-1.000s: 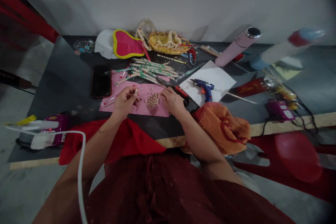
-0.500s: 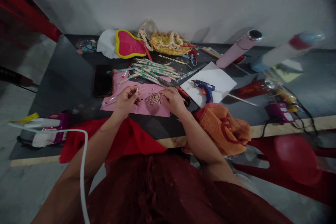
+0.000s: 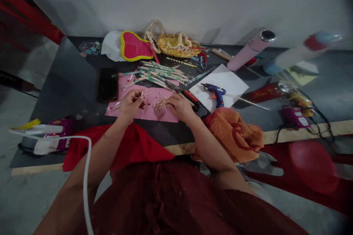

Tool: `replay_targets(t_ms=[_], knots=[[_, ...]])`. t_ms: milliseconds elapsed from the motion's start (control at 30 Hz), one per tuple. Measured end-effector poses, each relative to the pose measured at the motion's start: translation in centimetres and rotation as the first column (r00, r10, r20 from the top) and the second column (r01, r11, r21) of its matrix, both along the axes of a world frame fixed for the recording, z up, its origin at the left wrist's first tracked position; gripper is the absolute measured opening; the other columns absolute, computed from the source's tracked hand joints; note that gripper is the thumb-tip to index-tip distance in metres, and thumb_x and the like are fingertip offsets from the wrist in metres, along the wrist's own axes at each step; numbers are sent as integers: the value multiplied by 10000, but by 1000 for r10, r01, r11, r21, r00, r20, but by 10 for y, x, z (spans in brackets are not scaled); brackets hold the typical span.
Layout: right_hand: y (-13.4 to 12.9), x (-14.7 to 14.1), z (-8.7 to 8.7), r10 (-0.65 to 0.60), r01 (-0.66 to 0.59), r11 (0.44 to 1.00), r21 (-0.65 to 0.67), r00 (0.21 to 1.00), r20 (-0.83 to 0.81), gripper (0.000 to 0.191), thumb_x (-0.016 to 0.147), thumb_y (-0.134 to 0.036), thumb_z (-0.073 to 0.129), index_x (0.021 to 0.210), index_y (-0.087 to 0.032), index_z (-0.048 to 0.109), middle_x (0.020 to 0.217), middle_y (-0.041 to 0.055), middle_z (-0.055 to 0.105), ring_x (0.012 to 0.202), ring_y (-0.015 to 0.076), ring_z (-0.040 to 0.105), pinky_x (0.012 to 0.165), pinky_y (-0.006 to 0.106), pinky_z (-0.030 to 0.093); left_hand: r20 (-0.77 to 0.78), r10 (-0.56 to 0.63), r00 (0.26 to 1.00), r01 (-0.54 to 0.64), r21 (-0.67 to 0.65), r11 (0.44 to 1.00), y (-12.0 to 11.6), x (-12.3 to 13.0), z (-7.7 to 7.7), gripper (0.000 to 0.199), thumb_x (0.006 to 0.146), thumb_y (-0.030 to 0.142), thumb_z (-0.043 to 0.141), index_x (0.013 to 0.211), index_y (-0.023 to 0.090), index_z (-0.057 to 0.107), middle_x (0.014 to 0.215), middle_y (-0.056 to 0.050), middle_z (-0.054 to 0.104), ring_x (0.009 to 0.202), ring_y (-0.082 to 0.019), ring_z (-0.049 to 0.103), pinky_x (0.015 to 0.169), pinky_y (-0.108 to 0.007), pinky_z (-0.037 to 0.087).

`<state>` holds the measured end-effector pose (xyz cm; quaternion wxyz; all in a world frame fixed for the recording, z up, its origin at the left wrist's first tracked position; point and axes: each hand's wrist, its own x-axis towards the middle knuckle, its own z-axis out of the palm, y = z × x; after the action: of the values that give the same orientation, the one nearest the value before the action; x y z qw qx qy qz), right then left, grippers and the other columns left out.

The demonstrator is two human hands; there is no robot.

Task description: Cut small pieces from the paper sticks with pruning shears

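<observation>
- L hand (image 3: 130,106) is pinching a pale piece (image 3: 142,94) btwn thumb & fingers, over pink paper (image 3: 167,116)
- R hand (image 3: 180,107) is reaching to R side of bead-like pile (image 3: 160,104); can't tell if gripping any
- Pile is lying on pink paper, btwn front & back edges of bench (image 3: 68,88)
- Glue gun (image 3: 218,95) is resting R, on white sheet (image 3: 233,83)
- Basket (image 3: 172,50) is sitting nr back edge
</observation>
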<state>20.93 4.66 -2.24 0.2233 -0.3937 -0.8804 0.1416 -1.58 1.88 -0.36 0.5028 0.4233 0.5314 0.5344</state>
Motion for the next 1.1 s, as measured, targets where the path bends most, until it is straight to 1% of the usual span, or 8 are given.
replay_targets(t_ms=[200, 300, 500, 633, 733, 833, 967, 1100], knots=[[-2, 0, 3, -29, 29, 1000, -12, 998, 54, 184, 903, -214, 500, 942, -186, 678, 985, 77, 620, 936, 188, 548, 934, 351, 398, -8, -5, 1000, 5, -32, 999, -1, 2, 1, 201, 766, 245, 625, 932, 136, 592, 726, -1, 588, 540, -57, 540, 460, -158, 467], [-4, 1, 4, -10, 13, 999, -30, 998, 68, 181, 899, -208, 502, 959, -209, 672, 1004, 68, 607, 959, 188, 535, 941, 352, 396, -11, -1, 1000, 0, -27, 1000, 0, 1, 1, 197, 759, 245, 632, 921, 140, 592, 717, -1, 586, 541, -61, 545, 453, -155, 466], [-4, -1, 8, -36, 41, 998, -41, 994, 105, 165, 893, -170, 486, 940, -189, 643, 1002, 77, 610, 985, 196, 531, 954, 352, 399, 0, 114, 993, -114, 40, 993, 6, -9, 1, 200, 729, 241, 651, 895, 148, 591, 712, 9, 587, 529, -66, 561, 424, -155, 459], [-3, -1, 7, -61, 62, 997, -48, 998, 16, 187, 897, -153, 459, 952, -181, 636, 995, 72, 629, 965, 187, 558, 948, 339, 416, 32, 179, 983, -180, 39, 983, 10, -15, 1, 207, 721, 222, 648, 905, 146, 589, 682, 16, 585, 511, -63, 551, 414, -151, 451], [-2, 0, 4, -75, 73, 997, -29, 996, -55, 231, 899, -150, 445, 1030, -166, 635, 1038, 84, 630, 992, 188, 563, 948, 333, 426, 50, 182, 982, -184, 38, 982, 11, -15, 0, 224, 710, 216, 657, 910, 146, 584, 684, 20, 580, 510, -65, 552, 406, -151, 449], [-2, -2, 2, -79, 78, 997, -14, 995, -66, 273, 908, -154, 423, 1083, -160, 633, 1068, 89, 631, 1036, 188, 554, 969, 333, 420, 42, 167, 985, -169, 49, 984, 9, -13, -1, 250, 711, 231, 661, 935, 153, 580, 734, 15, 588, 513, -65, 559, 397, -157, 451], [5, -12, 6, -107, 106, 994, 15, 993, 44, 312, 913, -152, 411, 1147, -136, 617, 1140, 110, 624, 1096, 207, 536, 999, 358, 400, 10, 138, 990, -138, 40, 990, 7, -12, -2, 247, 721, 238, 645, 948, 163, 585, 759, 12, 583, 510, -61, 568, 378, -140, 417], [21, -25, 17, -62, 58, 998, 24, 968, 243, 382, 884, -94, 410, 1218, -159, 583, 1257, 109, 574, 1157, 215, 506, 1008, 361, 391, -17, 83, 996, -82, 50, 995, 6, -12, -5, 250, 737, 249, 626, 968, 162, 591, 752, 9, 581, 542, -64, 578, 400, -134, 411]])
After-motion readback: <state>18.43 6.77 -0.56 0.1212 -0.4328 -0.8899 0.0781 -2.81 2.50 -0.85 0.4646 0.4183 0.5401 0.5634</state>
